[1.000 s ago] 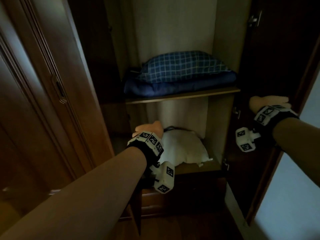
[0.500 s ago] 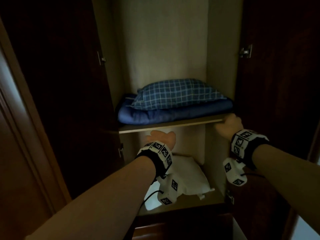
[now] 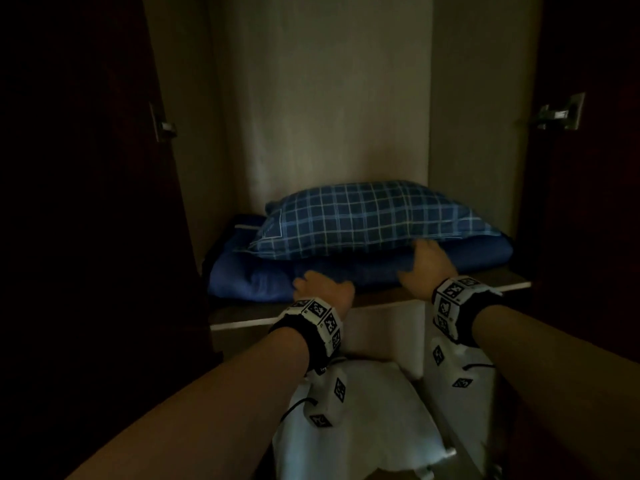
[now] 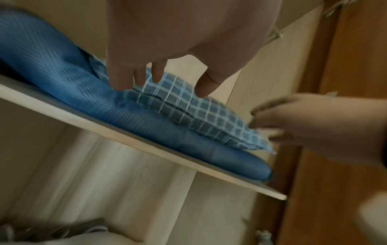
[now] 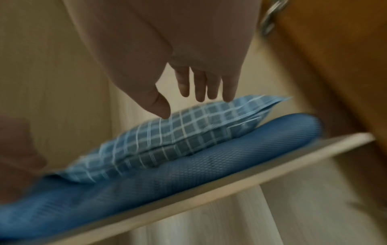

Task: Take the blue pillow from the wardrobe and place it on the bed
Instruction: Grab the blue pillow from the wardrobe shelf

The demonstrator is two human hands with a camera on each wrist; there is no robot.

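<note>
Blanket (image 3: 363, 271) underlies blue pillow (image 3: 367, 216); white bedding (image 3: 363, 427) fills lower shelf.

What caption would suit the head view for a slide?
Both open hands, left hand and right hand, reach the blue checked pillow lying on a folded blue blanket in the wardrobe.

1. The left hand (image 3: 320, 285), earlier below the shelf (image 3: 374, 301), now sits at mid-frame against the folded blue blanket (image 3: 263, 282).
2. The right hand (image 3: 427, 266), earlier at the shelf's right end, now reaches the checked blue pillow (image 3: 374, 218), fingers spread.
</note>
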